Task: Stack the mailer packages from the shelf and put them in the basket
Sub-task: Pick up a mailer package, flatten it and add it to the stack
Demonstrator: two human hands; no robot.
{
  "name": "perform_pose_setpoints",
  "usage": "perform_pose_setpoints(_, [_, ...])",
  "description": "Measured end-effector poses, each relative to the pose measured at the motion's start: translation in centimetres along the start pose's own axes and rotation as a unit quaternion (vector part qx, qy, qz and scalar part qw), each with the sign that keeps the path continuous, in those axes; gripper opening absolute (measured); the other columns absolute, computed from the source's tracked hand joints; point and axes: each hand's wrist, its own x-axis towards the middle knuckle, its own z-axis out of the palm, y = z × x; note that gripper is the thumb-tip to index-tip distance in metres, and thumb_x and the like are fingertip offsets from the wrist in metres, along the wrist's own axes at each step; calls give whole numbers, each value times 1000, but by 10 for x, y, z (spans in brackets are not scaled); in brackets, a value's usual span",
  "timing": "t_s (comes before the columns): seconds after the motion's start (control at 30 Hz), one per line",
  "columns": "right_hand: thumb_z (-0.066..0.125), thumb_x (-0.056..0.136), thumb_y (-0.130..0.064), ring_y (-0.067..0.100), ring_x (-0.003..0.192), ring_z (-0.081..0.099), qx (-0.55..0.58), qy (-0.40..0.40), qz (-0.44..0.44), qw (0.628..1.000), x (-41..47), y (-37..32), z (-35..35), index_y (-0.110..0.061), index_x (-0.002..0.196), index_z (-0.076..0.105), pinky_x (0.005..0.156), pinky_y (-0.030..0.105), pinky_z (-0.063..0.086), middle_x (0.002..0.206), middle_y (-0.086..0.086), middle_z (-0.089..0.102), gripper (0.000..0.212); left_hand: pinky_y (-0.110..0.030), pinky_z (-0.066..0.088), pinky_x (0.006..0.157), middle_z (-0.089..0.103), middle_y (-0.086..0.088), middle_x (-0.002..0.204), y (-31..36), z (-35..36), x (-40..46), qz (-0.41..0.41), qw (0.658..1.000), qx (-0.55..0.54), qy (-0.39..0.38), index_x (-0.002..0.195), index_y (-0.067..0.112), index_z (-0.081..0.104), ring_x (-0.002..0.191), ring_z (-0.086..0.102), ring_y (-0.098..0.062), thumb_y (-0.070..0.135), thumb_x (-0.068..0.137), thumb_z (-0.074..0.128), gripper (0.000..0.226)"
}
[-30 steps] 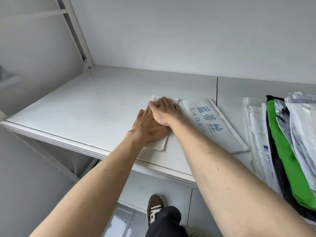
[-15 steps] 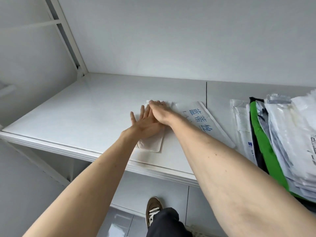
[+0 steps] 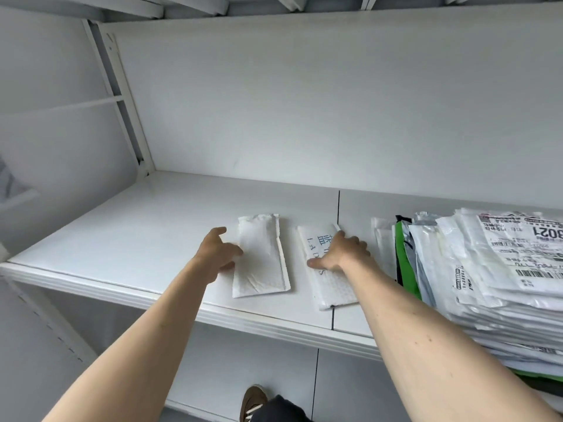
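Mailers (image 3: pixel 261 257) lie unstacked left of pile (image 3: pixel 499 269), no basket visible; left hand (image 3: pixel 217 254) relaxed beside one, right hand (image 3: pixel 341 251) pressing flat on another (image 3: pixel 332 287).

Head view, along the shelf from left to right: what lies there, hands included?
left hand → plain white mailer → blue-printed mailer under the right hand → big pile of mailers.

Two mailers lie side by side on the shelf (image 3: pixel 122 236) before me: the plain mailer (image 3: pixel 260 260) by my left hand (image 3: pixel 217 254), the lettered mailer (image 3: pixel 327 281) under my right hand (image 3: pixel 341 252). Further right sits the mailer stack (image 3: pixel 487 269), against the shelf's front edge.
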Motion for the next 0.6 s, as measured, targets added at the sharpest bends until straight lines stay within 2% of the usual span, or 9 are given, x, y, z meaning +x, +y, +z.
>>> perform_pose_setpoints(0.07, [81,68,-57,35,133,40,45,-14,19,999,-5,5,-5,-2,152,5,107,39,41,146,20,34,126,-30,51,65,49,2,87,-3,7,-10,14,999,47,5,144,19,37,76,56,-21,-4,79,74,78])
perform_pose_setpoints(0.13, [85,71,-39,34,131,46,123,0,19,992,-8,7,-13,2,150,8,103,37,44,146,20,39,118,-26,48,59,57,-5,107,-5,15,-15,25,998,55,-1,143,23,38,88,62,-28,2,73,80,84])
perform_pose_setpoints(0.2, [79,79,-22,34,127,50,191,43,7,981,-13,7,-25,2,148,14,97,36,46,144,18,45,98,-30,50,73,53,-12,131,-7,25,-17,53,996,65,-12,146,22,36,112,59,-34,1,70,82,91])
perform_pose_setpoints(0.27, [70,86,-13,36,122,54,239,100,-2,966,-18,7,-39,-1,144,24,88,35,46,139,16,49,75,-33,48,88,48,-11,140,-8,36,-18,76,989,128,-10,149,20,31,121,54,-32,1,69,82,97])
perform_pose_setpoints(0.3, [64,88,-10,37,119,55,250,130,-9,959,-23,9,-47,-4,139,30,85,35,46,136,15,52,62,-32,47,90,48,-10,140,-9,42,-20,84,980,178,1,150,20,28,121,54,-30,4,69,81,98])
perform_pose_setpoints(0.37, [54,90,-6,36,117,55,246,181,-41,951,-31,8,-59,-10,134,39,86,36,46,132,13,54,47,-31,48,91,51,-10,137,-11,48,-19,92,971,221,19,148,20,31,119,55,-30,9,75,75,86])
perform_pose_setpoints(0.47, [45,92,-4,35,121,47,205,238,-122,941,-39,7,-70,-15,137,42,90,37,43,130,14,50,46,-34,51,90,65,-2,120,-10,47,-21,130,966,221,32,129,25,56,106,62,-26,10,87,56,45])
perform_pose_setpoints(0.53, [40,94,-2,34,121,43,175,260,-154,937,-42,5,-72,-20,140,43,90,38,41,129,14,47,50,-29,47,86,67,5,116,-9,42,-20,175,948,256,75,117,28,65,102,61,-20,7,88,49,39])
perform_pose_setpoints(0.6, [36,95,0,33,117,44,146,259,-178,938,-43,2,-67,-26,144,40,91,39,40,129,12,44,56,-28,44,85,62,2,122,-6,33,-16,186,944,249,107,121,25,63,108,59,-21,2,86,47,44])
